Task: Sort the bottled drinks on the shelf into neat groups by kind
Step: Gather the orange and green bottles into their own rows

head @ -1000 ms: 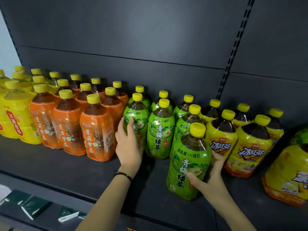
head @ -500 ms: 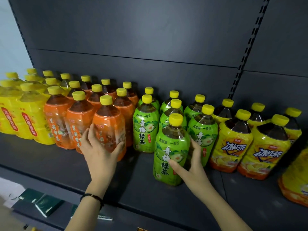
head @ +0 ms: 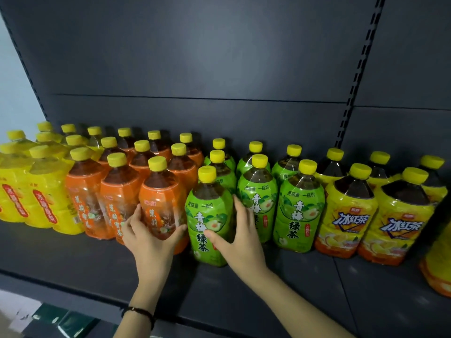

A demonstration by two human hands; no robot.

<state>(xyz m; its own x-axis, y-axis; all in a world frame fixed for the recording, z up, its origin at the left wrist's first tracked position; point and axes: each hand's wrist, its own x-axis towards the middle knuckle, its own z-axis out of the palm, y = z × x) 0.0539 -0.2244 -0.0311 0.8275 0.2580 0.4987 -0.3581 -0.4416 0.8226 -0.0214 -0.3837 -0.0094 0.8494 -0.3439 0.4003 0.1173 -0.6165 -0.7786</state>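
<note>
A dark grey shelf [head: 73, 259] carries yellow-capped bottles grouped by colour: yellow, orange, green, then yellow again. The left hand [head: 151, 242] wraps around the front orange bottle [head: 162, 203]. The right hand [head: 240, 240] grips the front green bottle [head: 210, 211] just beside it, thumb on its label. Both bottles stand upright.
</note>
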